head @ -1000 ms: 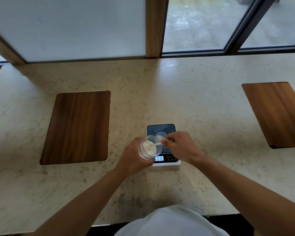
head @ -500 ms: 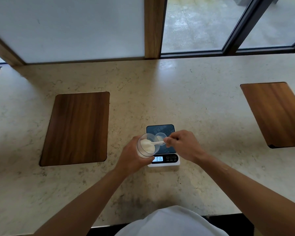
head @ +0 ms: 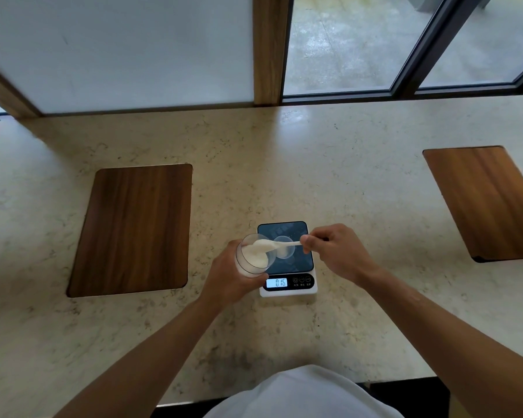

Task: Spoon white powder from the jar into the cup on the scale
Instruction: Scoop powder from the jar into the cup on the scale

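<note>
A clear jar [head: 252, 257] holding white powder is tilted toward the right, gripped by my left hand [head: 230, 277] just left of the scale. My right hand [head: 332, 251] pinches the handle of a white spoon [head: 280, 244]; its bowl, heaped with powder, sits at the jar's mouth. A small clear cup [head: 285, 247] stands on the dark platform of the white digital scale [head: 287, 260], under the spoon's handle. The scale's lit display [head: 276, 283] reads 0.16.
Two dark wooden boards lie on the marbled counter, one at the left [head: 133, 229] and one at the far right [head: 485, 202]. A window and wood frame [head: 267, 49] close off the far edge. The counter's near edge runs by my torso.
My right hand has drawn back to the right, pulling the spoon out so its heaped bowl is at the jar's mouth. The jar stays tilted in my left hand.
</note>
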A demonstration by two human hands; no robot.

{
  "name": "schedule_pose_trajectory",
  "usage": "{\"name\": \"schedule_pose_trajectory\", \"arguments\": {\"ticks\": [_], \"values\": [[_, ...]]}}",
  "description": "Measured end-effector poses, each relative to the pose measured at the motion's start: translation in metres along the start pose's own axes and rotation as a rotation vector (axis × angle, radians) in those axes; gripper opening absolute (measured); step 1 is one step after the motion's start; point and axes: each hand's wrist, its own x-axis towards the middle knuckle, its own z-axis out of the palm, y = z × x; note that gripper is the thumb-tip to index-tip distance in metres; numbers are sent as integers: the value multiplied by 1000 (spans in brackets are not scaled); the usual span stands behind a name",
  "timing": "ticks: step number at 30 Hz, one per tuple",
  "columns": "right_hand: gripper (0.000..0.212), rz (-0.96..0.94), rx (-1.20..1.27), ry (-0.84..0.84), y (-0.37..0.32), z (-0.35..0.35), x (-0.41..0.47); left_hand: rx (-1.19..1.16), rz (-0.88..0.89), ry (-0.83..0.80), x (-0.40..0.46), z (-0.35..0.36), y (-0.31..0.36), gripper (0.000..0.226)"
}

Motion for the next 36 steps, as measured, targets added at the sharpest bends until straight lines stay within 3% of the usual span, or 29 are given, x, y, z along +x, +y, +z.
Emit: {"name": "schedule_pose_trajectory", "arguments": {"ticks": [15,26,36], "values": [[34,75,64,45,29,-14,4,19,-45,97,-5,-15,6,79],[32,212,-9,59,51,-3,10,58,-31,91,-7,-18,7,85],[33,218,-105,85,56,6,19,56,-33,90,-6,-18,7,85]]}}
